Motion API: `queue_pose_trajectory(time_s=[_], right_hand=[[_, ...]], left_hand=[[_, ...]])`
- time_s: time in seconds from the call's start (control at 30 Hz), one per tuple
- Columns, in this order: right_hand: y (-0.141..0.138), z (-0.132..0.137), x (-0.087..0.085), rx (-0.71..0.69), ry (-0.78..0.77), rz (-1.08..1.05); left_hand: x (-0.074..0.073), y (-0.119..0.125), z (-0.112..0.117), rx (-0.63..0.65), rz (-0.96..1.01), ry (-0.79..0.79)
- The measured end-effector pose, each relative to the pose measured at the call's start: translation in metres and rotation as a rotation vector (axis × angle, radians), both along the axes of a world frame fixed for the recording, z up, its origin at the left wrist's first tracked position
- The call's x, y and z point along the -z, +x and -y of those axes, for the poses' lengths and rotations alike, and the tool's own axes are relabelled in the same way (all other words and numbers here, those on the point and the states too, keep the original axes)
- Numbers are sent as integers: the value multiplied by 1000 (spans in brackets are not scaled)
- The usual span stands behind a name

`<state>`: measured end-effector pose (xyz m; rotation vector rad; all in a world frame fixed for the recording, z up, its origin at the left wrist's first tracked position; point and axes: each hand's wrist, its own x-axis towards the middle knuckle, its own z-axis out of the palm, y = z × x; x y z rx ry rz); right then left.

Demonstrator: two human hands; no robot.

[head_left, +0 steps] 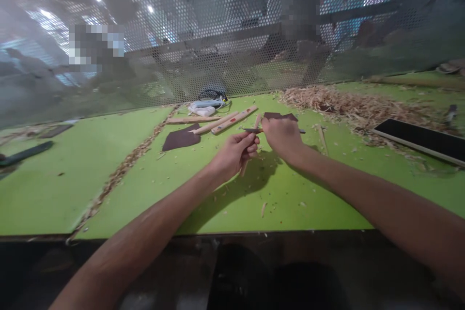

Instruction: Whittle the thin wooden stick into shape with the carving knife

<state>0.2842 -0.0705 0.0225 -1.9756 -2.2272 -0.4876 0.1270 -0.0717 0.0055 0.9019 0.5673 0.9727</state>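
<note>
My left hand (236, 154) is closed around a thin wooden stick (243, 168), which pokes out above and below the fingers. In my right hand (282, 136) is a carving knife, its narrow dark blade (251, 130) pointing left across the stick just above my left thumb. The knife's rear end shows to the right of the fist; most of its handle is hidden. Beyond my hands lie a pale wooden piece with red marks (234, 120), another rounded wooden stick (215, 123) and a flatter stick (192, 119). A dark brown sheet, perhaps sandpaper (181, 138), lies left of them.
Wood shavings (337, 104) are heaped at the back right, near a dark-screened phone (423, 138). White and blue items with cables (206, 105) sit by the perforated screen (218, 58). A shavings-filled seam (123, 172) crosses the green tabletop (145, 208). People are blurred behind the screen.
</note>
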Motion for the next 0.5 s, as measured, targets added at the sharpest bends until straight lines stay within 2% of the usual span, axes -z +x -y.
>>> queue_pose_trajectory(time_s=[0.3,0.5], right_hand=[[5,-2,-3,8,21,-2],[6,-5,0,36,30,-21]], left_hand=[[7,3,4,-5,-44,54],[5,3,5,9,-16,43]])
